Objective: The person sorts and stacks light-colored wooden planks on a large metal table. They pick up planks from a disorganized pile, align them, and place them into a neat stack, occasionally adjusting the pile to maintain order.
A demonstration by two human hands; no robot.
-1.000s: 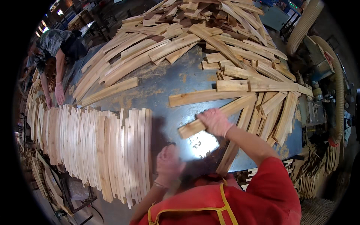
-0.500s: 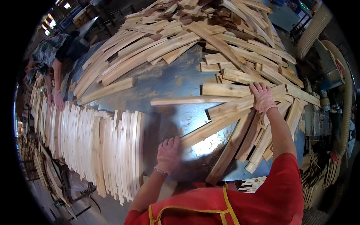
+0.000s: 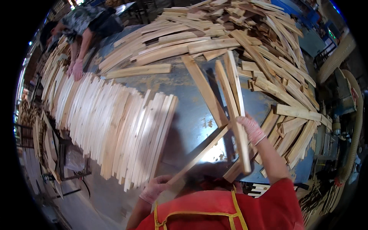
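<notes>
My right hand (image 3: pixel 250 128), in a pink glove, grips a pair of long pale wooden slats (image 3: pixel 232 100) that point away from me over the grey metal table (image 3: pixel 191 115). Beside them another slat (image 3: pixel 204 91) lies slanted on the table. My left hand (image 3: pixel 155 188), also gloved, holds the near end of a thin slat (image 3: pixel 199 155) that runs up toward my right hand. A neat row of curved slats (image 3: pixel 115 128) stands side by side to the left of both hands.
A big loose heap of slats (image 3: pixel 234 34) covers the far and right side of the table. Another person (image 3: pixel 82 30) in a patterned shirt bends over the row at the far left. Stacks of wood (image 3: pixel 46 134) and a flexible hose (image 3: pixel 354 126) flank the table.
My right hand came back from the heap and lifted slats, swinging them lengthwise toward the middle. My left hand dropped from the table to take a thin slat's near end.
</notes>
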